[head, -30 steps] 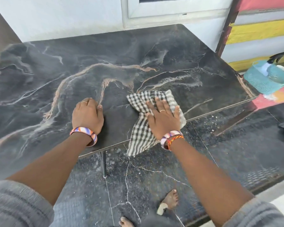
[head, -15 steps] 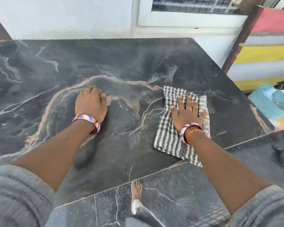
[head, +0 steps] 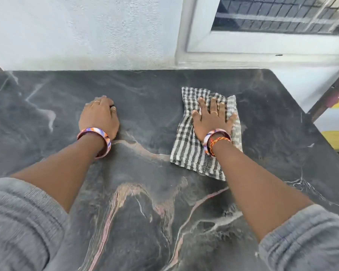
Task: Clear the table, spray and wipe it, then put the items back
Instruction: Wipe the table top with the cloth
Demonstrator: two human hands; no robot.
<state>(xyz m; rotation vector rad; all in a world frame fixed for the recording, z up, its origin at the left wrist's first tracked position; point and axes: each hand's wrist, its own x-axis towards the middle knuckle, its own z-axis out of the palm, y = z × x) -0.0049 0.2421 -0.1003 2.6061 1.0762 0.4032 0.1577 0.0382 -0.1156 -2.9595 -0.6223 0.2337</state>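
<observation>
Dark marble table (head: 145, 202) stands against a white wall. Near its far right corner lies the cloth (head: 192, 149); the right hand (head: 211, 122) presses it flat, fingers (head: 213, 104) spread, to wipe. The left hand (head: 99, 120) leans on the table, fingers curled, holding nothing, likely for balance.

Cloth (head: 202, 145) on table (head: 145, 192), right side
</observation>
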